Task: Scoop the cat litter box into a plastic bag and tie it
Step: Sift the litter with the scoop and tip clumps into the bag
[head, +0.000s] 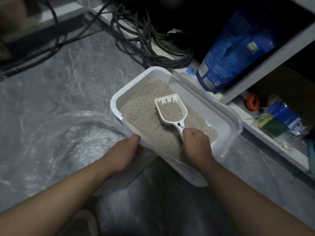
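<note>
The right hand is clamped round the handle of the white slotted scoop, while the left hand grips the near-left rim of the litter box. The scoop's long axis runs from that fist up and leftward, its loaded bowl pointing away over the litter. Best lift it level, shake gently so loose grains sift out, then swing left past the steadying hand to the plastic bag lying open just beyond it.

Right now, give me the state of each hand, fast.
Left hand: closed, grip on the near rim of the litter box.
Right hand: closed, grip on the handle of the scoop, which holds litter.
</note>
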A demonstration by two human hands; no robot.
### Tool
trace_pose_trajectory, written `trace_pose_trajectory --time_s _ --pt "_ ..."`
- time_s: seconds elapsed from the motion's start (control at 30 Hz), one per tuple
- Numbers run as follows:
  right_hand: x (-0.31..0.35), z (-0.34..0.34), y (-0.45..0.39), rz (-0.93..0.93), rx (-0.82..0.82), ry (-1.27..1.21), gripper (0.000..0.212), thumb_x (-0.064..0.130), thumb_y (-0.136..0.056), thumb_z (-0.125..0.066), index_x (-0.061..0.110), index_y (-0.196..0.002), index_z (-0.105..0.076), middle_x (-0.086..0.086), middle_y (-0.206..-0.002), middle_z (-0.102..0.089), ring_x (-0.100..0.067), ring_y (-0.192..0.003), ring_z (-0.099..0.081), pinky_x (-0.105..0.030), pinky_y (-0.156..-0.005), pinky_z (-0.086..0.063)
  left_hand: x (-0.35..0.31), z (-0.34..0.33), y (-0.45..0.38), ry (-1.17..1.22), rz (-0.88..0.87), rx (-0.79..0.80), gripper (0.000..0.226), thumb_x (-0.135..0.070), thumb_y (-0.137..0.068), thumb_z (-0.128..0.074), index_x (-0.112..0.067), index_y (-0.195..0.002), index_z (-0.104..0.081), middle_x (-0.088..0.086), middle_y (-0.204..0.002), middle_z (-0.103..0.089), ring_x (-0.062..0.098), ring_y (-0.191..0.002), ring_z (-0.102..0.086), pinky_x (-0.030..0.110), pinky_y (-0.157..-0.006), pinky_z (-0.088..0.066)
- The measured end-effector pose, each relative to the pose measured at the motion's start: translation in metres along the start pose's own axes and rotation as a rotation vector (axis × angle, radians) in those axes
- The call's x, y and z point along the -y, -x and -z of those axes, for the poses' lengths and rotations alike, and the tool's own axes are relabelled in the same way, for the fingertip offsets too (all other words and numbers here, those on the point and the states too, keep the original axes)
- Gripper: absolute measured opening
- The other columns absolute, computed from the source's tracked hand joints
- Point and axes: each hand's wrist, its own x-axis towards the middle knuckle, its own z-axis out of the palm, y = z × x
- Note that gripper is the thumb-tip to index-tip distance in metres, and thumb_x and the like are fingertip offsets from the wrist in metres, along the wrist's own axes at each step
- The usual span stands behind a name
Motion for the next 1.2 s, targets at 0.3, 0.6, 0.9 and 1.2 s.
trace_pose_trajectory --time_s 0.3,0.6,0.9,1.2 --pt "0.002 0.004 0.004 0.000 0.002 0.008 0.047 0.045 -0.077 -0.031 0.009 -0.064 -0.058 -0.008 -0.065 -0.064 -0.028 -0.071 -0.059 -0.042 -0.071 -0.050 0.001 0.000 0.000 0.009 0.027 -0.008 0.087 -0.068 -0.074 -0.018 0.003 -0.104 -0.061 0.018 -0.096 -0.070 0.040 -0.094 -0.064 0.054 -0.086 -0.053" --pt "0.000 0.004 0.005 0.010 0.017 0.040 0.041 0.040 -0.087 -0.036 0.009 -0.066 -0.055 -0.007 -0.068 -0.062 -0.025 -0.070 -0.053 -0.037 -0.060 -0.037 0.000 0.002 0.001 0.008 0.030 -0.004 0.087 -0.068 -0.073 -0.018 0.002 -0.102 -0.060 0.018 -0.095 -0.070 0.039 -0.093 -0.064 0.055 -0.086 -0.053" --pt "0.012 0.021 0.010 0.093 0.063 0.011 0.039 0.035 -0.094 -0.044 0.012 -0.064 -0.052 -0.007 -0.062 -0.061 -0.032 -0.064 -0.059 -0.040 -0.063 -0.049 -0.012 0.006 -0.001 -0.068 -0.044 -0.021 0.061 -0.053 -0.097 -0.026 -0.004 -0.100 -0.062 0.016 -0.096 -0.070 0.031 -0.090 -0.066 0.051 -0.089 -0.054" --pt "0.050 0.045 0.045 -0.055 0.415 -0.406 0.032 0.027 -0.104 -0.045 0.003 -0.087 -0.057 -0.016 -0.062 -0.056 -0.023 -0.046 -0.048 -0.030 -0.045 -0.041 -0.017 0.026 0.005 0.003 0.057 0.112 0.055 -0.074 -0.093 -0.040 -0.027 -0.092 -0.068 -0.008 -0.096 -0.070 0.015 -0.087 -0.068 0.032 -0.074 -0.052"
